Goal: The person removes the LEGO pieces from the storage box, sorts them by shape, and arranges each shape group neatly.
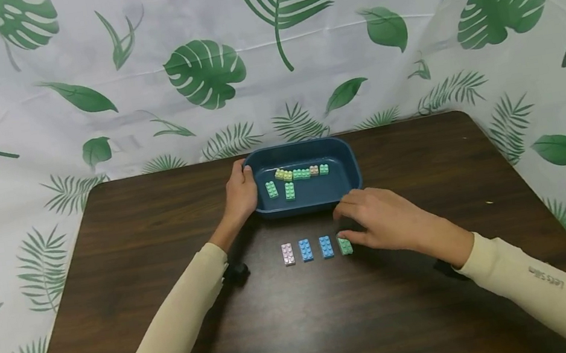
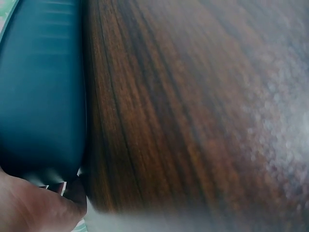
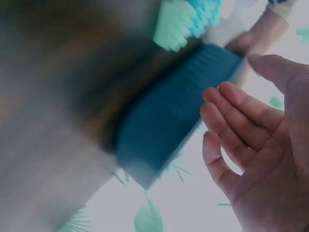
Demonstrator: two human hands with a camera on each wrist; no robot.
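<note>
At its left end, the dark blue tray is gripped by my left hand, the thumb at the rim. In the left wrist view the thumb and a fingertip of that hand meet at the tray's end. My right hand hovers by the tray's front right corner with fingers loosely bent and nothing in them. Below its thumb lies a green toy brick, partly overlapped in the head view. Two blue bricks and a pink brick continue the row leftward.
Inside the tray are several bricks: green ones, yellow ones and a pink one. A dark wooden table carries everything. Behind it hangs a leaf-patterned cloth.
</note>
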